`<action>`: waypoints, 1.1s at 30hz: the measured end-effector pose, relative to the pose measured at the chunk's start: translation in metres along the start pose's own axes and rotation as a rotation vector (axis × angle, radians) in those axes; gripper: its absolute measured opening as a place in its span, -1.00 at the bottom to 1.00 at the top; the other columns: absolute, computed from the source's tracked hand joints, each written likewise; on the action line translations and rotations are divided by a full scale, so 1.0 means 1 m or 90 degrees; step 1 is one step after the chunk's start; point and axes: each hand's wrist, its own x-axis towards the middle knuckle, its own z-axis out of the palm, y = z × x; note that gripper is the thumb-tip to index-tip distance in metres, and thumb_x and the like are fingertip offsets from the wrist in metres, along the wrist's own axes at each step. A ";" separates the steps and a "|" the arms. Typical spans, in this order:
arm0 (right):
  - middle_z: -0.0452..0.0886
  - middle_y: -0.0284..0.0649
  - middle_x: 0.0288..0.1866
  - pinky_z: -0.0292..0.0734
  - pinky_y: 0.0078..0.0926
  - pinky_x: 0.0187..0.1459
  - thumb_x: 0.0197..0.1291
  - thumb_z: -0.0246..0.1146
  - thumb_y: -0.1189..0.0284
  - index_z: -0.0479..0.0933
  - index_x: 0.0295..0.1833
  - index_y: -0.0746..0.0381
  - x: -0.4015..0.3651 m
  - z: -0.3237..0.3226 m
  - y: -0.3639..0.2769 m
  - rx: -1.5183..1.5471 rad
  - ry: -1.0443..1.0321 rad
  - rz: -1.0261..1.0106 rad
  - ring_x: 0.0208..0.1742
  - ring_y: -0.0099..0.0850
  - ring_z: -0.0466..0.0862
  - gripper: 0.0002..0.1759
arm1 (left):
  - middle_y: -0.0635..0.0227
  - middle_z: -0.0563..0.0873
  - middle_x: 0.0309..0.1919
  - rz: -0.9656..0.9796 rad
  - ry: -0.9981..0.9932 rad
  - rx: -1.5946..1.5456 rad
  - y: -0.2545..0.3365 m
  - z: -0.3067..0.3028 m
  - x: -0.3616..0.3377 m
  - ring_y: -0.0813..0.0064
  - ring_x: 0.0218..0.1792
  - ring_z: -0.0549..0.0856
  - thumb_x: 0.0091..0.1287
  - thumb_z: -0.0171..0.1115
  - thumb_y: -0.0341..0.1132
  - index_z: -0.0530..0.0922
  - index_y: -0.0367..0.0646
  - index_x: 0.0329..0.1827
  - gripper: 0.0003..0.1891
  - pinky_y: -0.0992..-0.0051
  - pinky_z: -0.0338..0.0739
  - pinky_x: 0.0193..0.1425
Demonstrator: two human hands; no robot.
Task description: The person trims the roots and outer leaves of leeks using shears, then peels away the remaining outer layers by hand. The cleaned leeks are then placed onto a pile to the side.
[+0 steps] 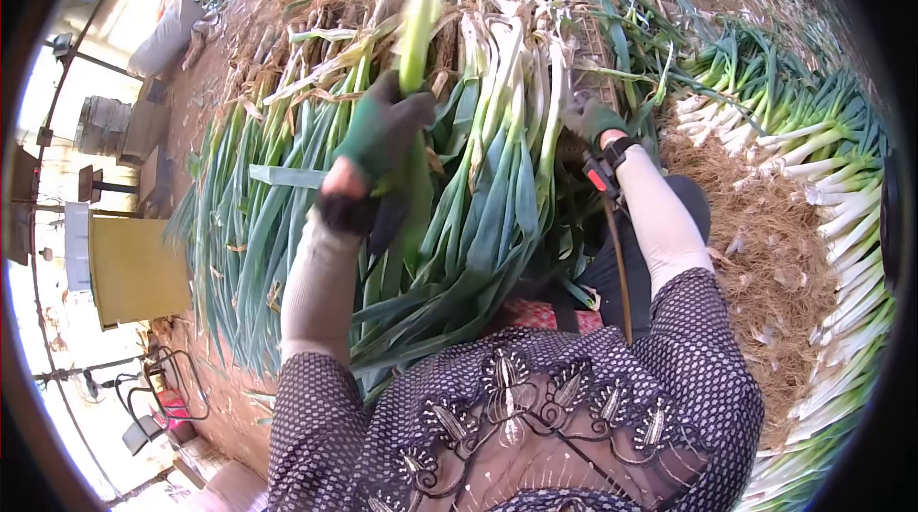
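Left hand [387,125]: green-and-dark glove, grip closed round smooth, pale-green leek [414,53], raised above heaped strap-leaved leeks [488,158]. Right hand [593,120] beside white shafts; grip unclear. Black-red tool [600,175] near wrist. Wiry brown roots [765,273], matted.

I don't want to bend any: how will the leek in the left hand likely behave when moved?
The leek is probably fairly stiff along its stem, which stands straight above the left hand. Its long leaves seem apt to flop, since similar ones in the pile droop and bend.
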 end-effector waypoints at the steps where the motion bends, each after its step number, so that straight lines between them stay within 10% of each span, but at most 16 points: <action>1: 0.59 0.24 0.16 0.45 -0.13 0.27 0.15 0.19 -0.07 0.50 0.22 0.36 -0.004 0.002 -0.005 -0.070 0.006 0.013 0.18 0.09 0.62 -0.24 | 0.29 0.69 -0.39 -0.026 0.012 0.068 -0.014 0.009 0.022 0.43 -0.45 0.64 0.19 0.29 -0.22 0.57 -0.26 -0.12 -0.69 0.42 0.55 -0.35; 4: 0.65 0.20 0.02 0.48 -0.12 0.21 0.12 0.26 0.00 0.56 0.09 0.32 -0.017 0.006 -0.030 0.021 0.098 -0.087 0.08 0.07 0.65 -0.37 | 0.25 0.73 -0.43 -0.160 -0.059 0.132 -0.077 0.045 0.082 0.47 -0.48 0.69 0.19 0.31 -0.23 0.59 -0.25 -0.17 -0.73 0.44 0.55 -0.37; 8: 0.72 -0.10 -0.31 0.63 -0.32 -0.22 0.14 0.28 0.05 0.63 -0.03 0.33 -0.004 0.060 -0.033 0.473 -0.282 0.065 -0.34 -0.26 0.70 -0.47 | 0.02 0.74 -0.05 -0.160 -0.112 0.449 -0.125 0.086 0.107 0.14 -0.02 0.72 0.04 0.39 0.13 0.60 -0.29 0.13 -0.28 0.31 0.55 0.10; 11: 0.63 -0.23 -0.48 0.50 -0.42 -0.47 0.16 0.29 0.09 0.69 -0.20 0.30 -0.005 0.077 -0.039 0.447 -0.216 -0.106 -0.58 -0.43 0.56 -0.56 | 0.05 0.72 0.03 -0.223 -0.093 0.416 -0.136 0.101 0.109 0.18 0.05 0.70 0.02 0.42 0.21 0.60 -0.24 0.15 -0.22 0.32 0.52 0.15; 12: 0.62 -0.23 -0.51 0.48 -0.42 -0.49 0.20 0.27 0.11 0.70 -0.18 0.26 -0.016 0.060 -0.059 0.527 -0.253 0.066 -0.60 -0.44 0.55 -0.60 | 0.05 0.72 0.04 -0.239 -0.112 0.397 -0.133 0.100 0.109 0.17 0.05 0.70 0.01 0.43 0.24 0.60 -0.25 0.16 -0.20 0.32 0.52 0.15; 15: 0.73 -0.12 -0.13 0.59 -0.41 -0.18 0.24 0.27 0.35 0.66 -0.06 0.26 -0.015 0.056 -0.061 0.510 -0.344 0.028 -0.22 -0.25 0.72 -0.75 | 0.09 0.71 0.06 -0.303 -0.175 0.391 -0.093 0.090 0.099 0.18 0.05 0.69 0.00 0.44 0.30 0.61 -0.28 0.16 -0.15 0.32 0.52 0.12; 19: 0.72 -0.07 -0.07 0.59 -0.38 -0.05 0.33 0.09 0.54 0.67 0.03 0.16 0.004 0.087 -0.051 0.216 0.010 -0.539 -0.10 -0.19 0.73 -0.72 | 0.17 0.74 -0.16 -0.258 -0.240 0.277 -0.099 0.066 0.108 0.32 -0.18 0.69 0.07 0.45 0.21 0.67 -0.29 0.02 -0.29 0.34 0.54 -0.05; 24: 0.66 -0.10 -0.10 0.56 -0.37 -0.07 0.31 0.05 0.50 0.63 0.04 -0.04 -0.002 0.035 -0.059 0.108 -0.038 -0.418 -0.11 -0.22 0.69 -0.68 | 0.33 0.77 -0.27 -0.242 -0.197 0.175 -0.067 0.030 0.090 0.49 -0.37 0.69 0.24 0.43 -0.09 0.71 -0.22 -0.04 -0.61 0.46 0.57 -0.24; 28: 0.69 0.20 -0.11 0.56 -0.25 0.04 -0.04 0.28 -0.11 0.62 -0.03 0.47 -0.025 0.006 -0.069 0.201 -0.098 -0.013 -0.05 0.00 0.70 -0.22 | 0.39 0.75 -0.27 0.534 -0.225 0.456 -0.068 -0.035 0.079 0.43 -0.31 0.72 0.18 0.26 -0.45 0.71 -0.01 -0.14 -0.78 0.49 0.58 -0.15; 33: 0.73 -0.05 -0.15 0.60 -0.43 -0.04 0.31 0.25 0.24 0.60 0.08 0.39 -0.026 0.060 -0.039 0.742 -0.188 -0.153 -0.14 -0.33 0.71 -0.57 | 0.35 0.75 -0.27 -0.011 -0.119 -0.043 -0.041 -0.041 0.039 0.44 -0.28 0.73 0.21 0.31 -0.41 0.69 -0.17 -0.15 -0.84 0.51 0.60 -0.15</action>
